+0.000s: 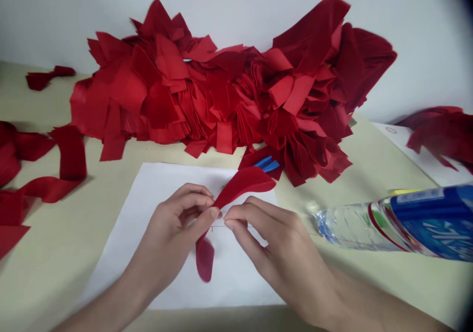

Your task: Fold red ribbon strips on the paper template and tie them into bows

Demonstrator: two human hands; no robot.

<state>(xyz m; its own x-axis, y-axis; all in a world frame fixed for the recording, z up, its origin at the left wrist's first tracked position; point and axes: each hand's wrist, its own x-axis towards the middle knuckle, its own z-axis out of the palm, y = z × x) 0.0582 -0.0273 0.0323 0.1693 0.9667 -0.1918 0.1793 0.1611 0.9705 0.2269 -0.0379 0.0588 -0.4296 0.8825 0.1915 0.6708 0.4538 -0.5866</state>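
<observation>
1 blue-labelled plastic bottle lies beside the right hand.

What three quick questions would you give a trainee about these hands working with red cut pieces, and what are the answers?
1. What do the left hand and right hand pinch between them?
2. True or false: a clear plastic water bottle with a blue label lies on its side to the right of the white paper sheet.
3. Where is the large heap of red cut pieces? A: behind the sheet. B: under the bottle. C: on the sheet.

Key:
1. A curved red strip
2. True
3. A
</observation>
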